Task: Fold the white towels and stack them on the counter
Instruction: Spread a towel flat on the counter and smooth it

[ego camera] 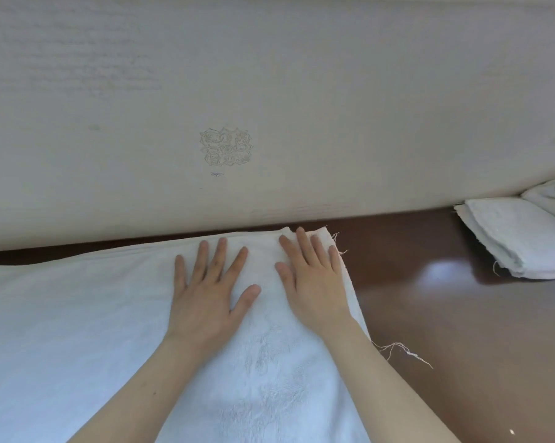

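A person's left hand point(209, 282) and right hand point(314, 276) lie flat, fingers spread and gripping nothing, on a soft white terry towel point(109, 330) spread over a glossy dark-brown counter point(445, 330). Light, limp and fraying at its right edge, it looks best lifted by the corners. Folded white towels point(512, 238) sit well apart against the cream wall point(269, 91).

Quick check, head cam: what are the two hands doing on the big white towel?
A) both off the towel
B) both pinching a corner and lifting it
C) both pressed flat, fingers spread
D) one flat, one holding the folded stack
C: the left hand and right hand lie palm-down with fingers spread on the large white towel on the glossy brown counter, near its frayed right edge.
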`<state>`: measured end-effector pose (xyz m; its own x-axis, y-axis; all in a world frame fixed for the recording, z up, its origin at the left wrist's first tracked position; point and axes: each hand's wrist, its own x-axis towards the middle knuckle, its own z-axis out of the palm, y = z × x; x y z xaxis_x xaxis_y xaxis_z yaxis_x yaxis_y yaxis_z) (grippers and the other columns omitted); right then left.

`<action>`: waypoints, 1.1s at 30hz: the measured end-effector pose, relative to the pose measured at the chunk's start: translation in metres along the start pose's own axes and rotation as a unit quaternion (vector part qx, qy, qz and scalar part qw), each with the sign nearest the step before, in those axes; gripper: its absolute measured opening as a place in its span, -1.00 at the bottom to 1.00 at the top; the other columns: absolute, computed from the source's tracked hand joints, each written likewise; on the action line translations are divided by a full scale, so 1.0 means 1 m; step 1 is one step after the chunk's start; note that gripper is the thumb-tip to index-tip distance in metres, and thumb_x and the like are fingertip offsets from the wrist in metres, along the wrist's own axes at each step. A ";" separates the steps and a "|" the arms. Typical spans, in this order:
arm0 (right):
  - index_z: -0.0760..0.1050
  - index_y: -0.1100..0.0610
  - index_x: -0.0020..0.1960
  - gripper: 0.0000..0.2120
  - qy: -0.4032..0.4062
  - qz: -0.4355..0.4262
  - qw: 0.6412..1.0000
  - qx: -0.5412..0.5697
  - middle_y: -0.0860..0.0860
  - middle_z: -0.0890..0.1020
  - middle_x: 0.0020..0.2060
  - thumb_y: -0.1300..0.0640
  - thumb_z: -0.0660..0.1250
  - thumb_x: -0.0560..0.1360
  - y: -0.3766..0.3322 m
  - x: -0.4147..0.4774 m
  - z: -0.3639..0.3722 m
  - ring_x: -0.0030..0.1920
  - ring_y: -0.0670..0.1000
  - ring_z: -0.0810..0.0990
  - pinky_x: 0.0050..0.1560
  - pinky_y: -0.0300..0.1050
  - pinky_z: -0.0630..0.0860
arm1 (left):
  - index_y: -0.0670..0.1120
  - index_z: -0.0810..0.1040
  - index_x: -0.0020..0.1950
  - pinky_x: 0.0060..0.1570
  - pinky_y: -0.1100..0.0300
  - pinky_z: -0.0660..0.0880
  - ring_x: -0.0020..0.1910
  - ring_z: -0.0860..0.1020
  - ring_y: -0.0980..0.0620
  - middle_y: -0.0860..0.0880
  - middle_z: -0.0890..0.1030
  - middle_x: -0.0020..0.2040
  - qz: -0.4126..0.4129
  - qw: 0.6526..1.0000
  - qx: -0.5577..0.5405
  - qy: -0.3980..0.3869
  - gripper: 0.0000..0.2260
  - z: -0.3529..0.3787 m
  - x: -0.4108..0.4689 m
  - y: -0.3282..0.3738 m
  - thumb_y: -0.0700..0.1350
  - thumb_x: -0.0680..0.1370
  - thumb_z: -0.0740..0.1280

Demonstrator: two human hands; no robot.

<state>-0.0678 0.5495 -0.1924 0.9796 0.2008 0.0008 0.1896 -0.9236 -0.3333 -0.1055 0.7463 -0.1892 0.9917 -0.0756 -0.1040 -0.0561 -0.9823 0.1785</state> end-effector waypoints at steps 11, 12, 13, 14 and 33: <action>-0.07 -0.08 0.62 -0.44 -0.002 0.116 0.991 -0.069 0.03 -0.08 0.61 -0.20 -0.21 0.65 0.009 -0.002 -0.008 0.59 0.16 -0.14 0.53 0.23 -0.23 | 0.25 -0.18 0.60 0.52 -0.18 -0.26 0.60 -0.24 -0.01 0.09 -0.18 0.64 -0.006 1.000 0.018 -0.017 -0.37 0.006 0.016 0.003 0.39 0.54 -0.26; -0.09 -0.11 0.61 -0.44 0.007 0.091 0.994 -0.056 0.01 -0.09 0.61 -0.21 -0.24 0.64 -0.004 -0.017 -0.006 0.60 0.15 -0.15 0.53 0.23 -0.24 | 0.24 -0.16 0.61 0.52 -0.18 -0.26 0.60 -0.23 -0.01 0.08 -0.17 0.64 -0.004 1.000 0.016 -0.017 -0.37 0.006 0.017 0.002 0.38 0.55 -0.26; -0.13 -0.15 0.61 -0.44 -0.005 0.063 0.997 -0.047 -0.02 -0.13 0.61 -0.23 -0.26 0.64 -0.015 -0.038 -0.003 0.60 0.12 -0.18 0.53 0.22 -0.26 | 0.23 -0.15 0.61 0.52 -0.17 -0.26 0.60 -0.23 -0.01 0.07 -0.16 0.64 -0.001 1.000 0.015 -0.020 -0.37 0.006 0.017 0.000 0.37 0.55 -0.26; -0.16 -0.19 0.60 -0.45 -0.026 0.044 0.998 -0.045 -0.04 -0.16 0.60 -0.25 -0.27 0.63 -0.021 -0.059 0.000 0.59 0.09 -0.21 0.53 0.20 -0.27 | 0.22 -0.14 0.62 0.53 -0.16 -0.27 0.60 -0.22 -0.01 0.06 -0.16 0.64 0.006 1.000 0.014 -0.022 -0.37 0.006 0.017 -0.001 0.36 0.55 -0.27; -0.21 -0.01 0.62 -0.32 -0.017 0.136 0.991 -0.003 0.05 -0.15 0.61 -0.32 -0.26 0.61 -0.002 -0.217 0.002 0.60 0.05 -0.19 0.57 0.09 -0.09 | 0.21 -0.07 0.62 0.54 -0.18 -0.16 0.61 -0.18 -0.07 -0.02 -0.14 0.65 0.034 0.999 0.009 -0.010 -0.40 0.025 -0.107 0.022 0.37 0.60 -0.15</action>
<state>-0.2808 0.5087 -0.1941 0.9917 -0.0455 -0.1203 -0.0811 -0.9471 -0.3105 -0.2153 0.7289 -0.1985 0.9830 -0.1448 -0.1128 -0.1248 -0.9778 0.1682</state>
